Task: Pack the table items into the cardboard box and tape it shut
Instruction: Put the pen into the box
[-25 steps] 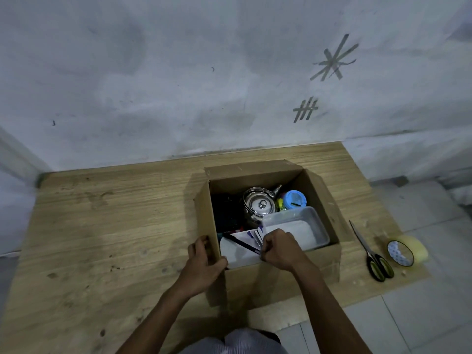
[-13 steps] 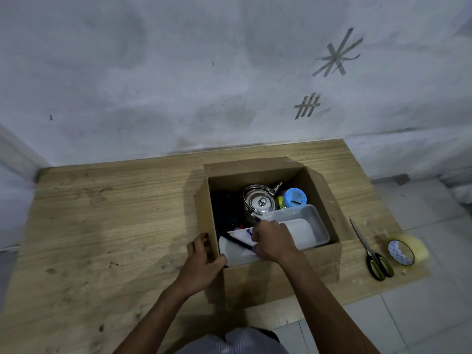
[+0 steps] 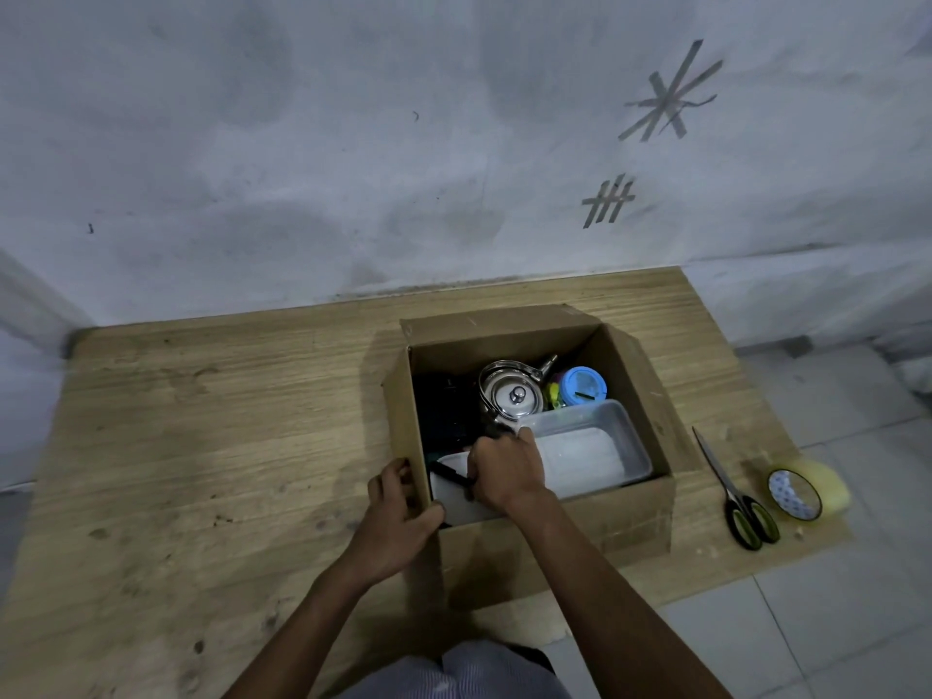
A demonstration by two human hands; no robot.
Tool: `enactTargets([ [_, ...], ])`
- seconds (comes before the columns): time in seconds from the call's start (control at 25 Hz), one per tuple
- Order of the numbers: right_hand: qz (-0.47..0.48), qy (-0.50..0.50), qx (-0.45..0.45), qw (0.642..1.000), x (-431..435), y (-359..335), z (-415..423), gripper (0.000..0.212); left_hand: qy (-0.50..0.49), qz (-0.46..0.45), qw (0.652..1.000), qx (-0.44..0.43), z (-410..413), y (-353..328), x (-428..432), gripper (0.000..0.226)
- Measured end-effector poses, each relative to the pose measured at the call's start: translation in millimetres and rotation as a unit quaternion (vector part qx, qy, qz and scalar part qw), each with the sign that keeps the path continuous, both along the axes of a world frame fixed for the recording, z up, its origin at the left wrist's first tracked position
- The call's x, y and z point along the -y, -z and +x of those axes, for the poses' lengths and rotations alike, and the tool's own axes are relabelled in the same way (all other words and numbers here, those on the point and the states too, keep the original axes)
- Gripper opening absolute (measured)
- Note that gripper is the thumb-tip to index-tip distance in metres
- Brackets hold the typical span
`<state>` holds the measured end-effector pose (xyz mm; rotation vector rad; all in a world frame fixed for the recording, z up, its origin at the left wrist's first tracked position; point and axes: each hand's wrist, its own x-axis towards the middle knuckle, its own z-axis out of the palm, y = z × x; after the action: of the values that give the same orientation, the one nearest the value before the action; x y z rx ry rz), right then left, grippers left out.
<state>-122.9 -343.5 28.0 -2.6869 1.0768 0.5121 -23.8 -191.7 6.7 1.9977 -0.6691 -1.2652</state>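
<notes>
Wooden desk [image 3: 201,446], open brown cardboard box [image 3: 580,517]. Left hand [image 3: 398,517] clamps its corner; right hand [image 3: 504,471] pinches pens inside. Best laid flat.

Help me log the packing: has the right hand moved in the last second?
Yes. The right hand has slid left and deeper into the cardboard box, away from its near wall and towards the kettle.
</notes>
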Motion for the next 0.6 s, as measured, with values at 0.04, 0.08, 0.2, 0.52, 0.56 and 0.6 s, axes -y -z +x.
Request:
enactTargets([
  [0.04, 0.0, -0.005, -0.005, 1.0, -1, 0, 0, 0.024, 0.0, -0.002, 1.0, 0.0, 0, 1, 1, 0.087],
  [0.08, -0.001, -0.009, -0.009, 1.0, -1, 0, 1, 0.026, 0.0, -0.004, 1.0, 0.0, 0, 2, 1, 0.084],
  [0.2, -0.006, -0.012, -0.011, 1.0, -2, 2, 1, 0.028, 0.001, -0.005, 1.0, 0.003, 0, 5, 1, 0.08],
  [0.52, -0.015, 0.147, 0.228, 0.962, 24, 5, -35, 0.026, -0.005, 0.001, 1.0, 0.005, -3, 2, 3, 0.078],
  [0.56, -0.033, 0.183, 0.271, 0.945, 28, 6, -47, 0.025, -0.015, 0.007, 1.0, 0.018, -5, 2, 6, 0.075],
  [0.6, -0.049, 0.209, 0.305, 0.928, 32, 6, -59, 0.024, -0.027, 0.016, 0.999, 0.038, -8, 1, 11, 0.069],
])
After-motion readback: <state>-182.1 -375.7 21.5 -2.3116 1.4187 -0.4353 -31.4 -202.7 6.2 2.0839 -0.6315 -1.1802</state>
